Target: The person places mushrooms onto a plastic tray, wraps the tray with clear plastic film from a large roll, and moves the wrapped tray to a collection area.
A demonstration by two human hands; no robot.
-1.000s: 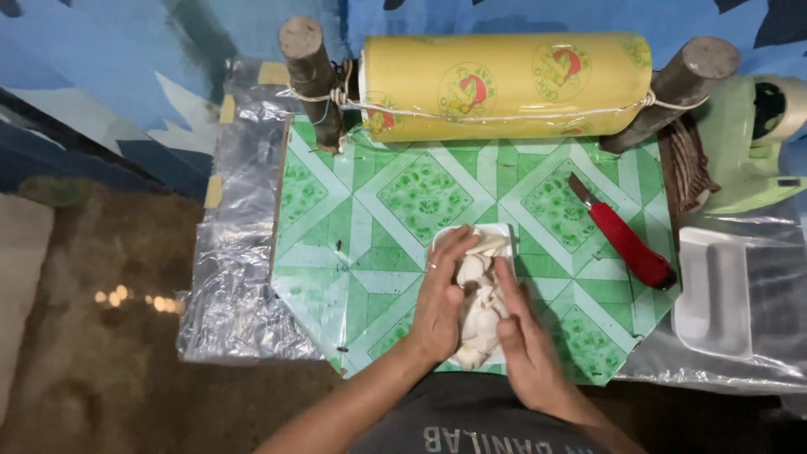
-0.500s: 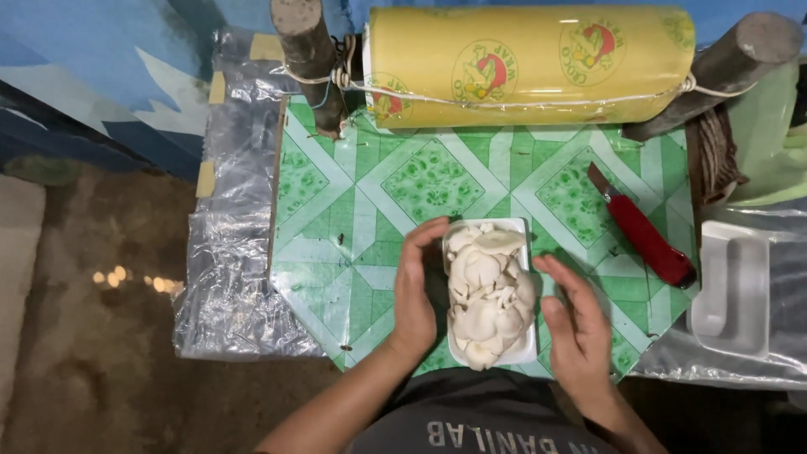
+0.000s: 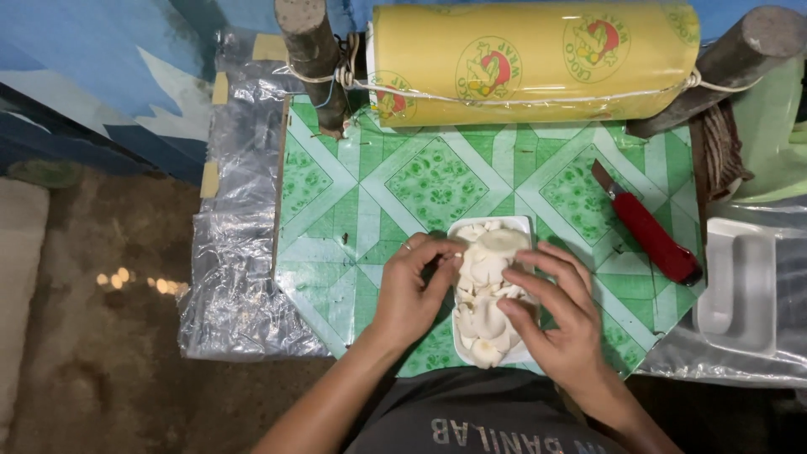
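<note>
Looking down from the head view, I see my left hand [image 3: 416,290] and right hand [image 3: 559,315] set on either side of a white tray [image 3: 496,229] heaped with pale mushrooms [image 3: 486,286]. The tray sits at the near edge of the green patterned tabletop [image 3: 437,181], just in front of me. My left hand is loosely curled, fingertips touching the tray's left rim and the mushrooms there; it grips nothing that I can confirm. My right hand lies open, fingers spread over the right side of the heap, pressing on the mushrooms. A red utility knife [image 3: 647,227] lies to the right of the tray, apart from it. A yellow roll of wrap [image 3: 538,63] is tied between two wooden posts along the far edge. An empty white tray [image 3: 740,286] rests on clear plastic at far right.
</note>
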